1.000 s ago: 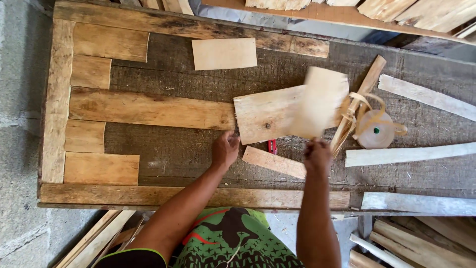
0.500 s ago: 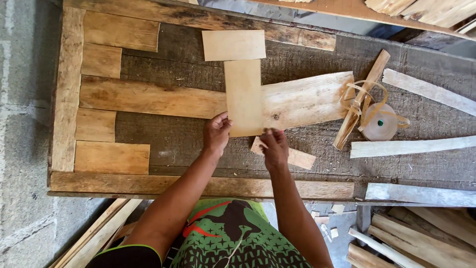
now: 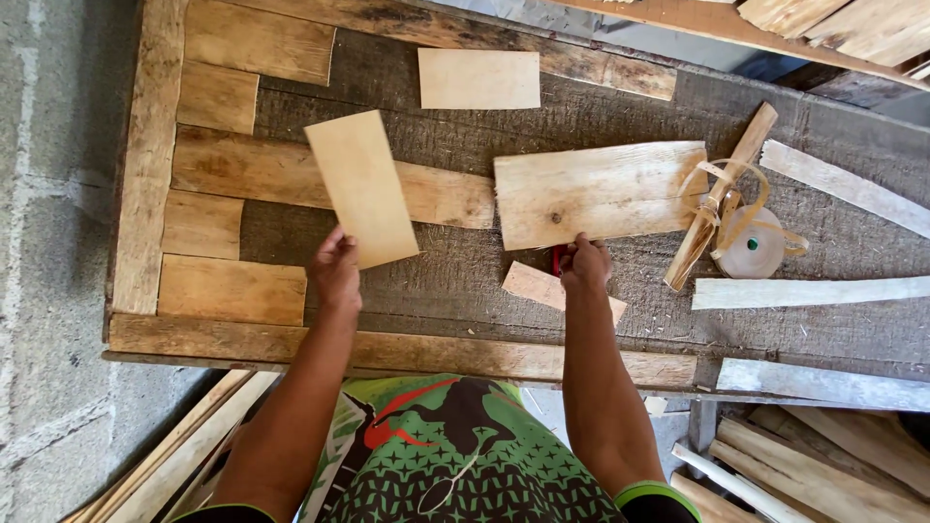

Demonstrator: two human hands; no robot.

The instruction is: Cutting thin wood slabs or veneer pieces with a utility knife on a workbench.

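Pale wood fills the view: a thin rectangular board (image 3: 362, 188) is pinched at its near edge by the left hand (image 3: 336, 275), fingers closed on it, and held tilted above the dark work surface (image 3: 455, 281) inside a rough plank frame (image 3: 143, 174). The right hand (image 3: 584, 263) rests at the near edge of a wider plank (image 3: 599, 192), fingers curled around a small red object (image 3: 557, 260) whose kind I cannot tell. A small wood offcut (image 3: 541, 288) lies just beside that hand. Judging from this, the step in hand is fitting panel pieces into the frame; placing the held board calls for squaring it to the planks on the left and lowering it flat.
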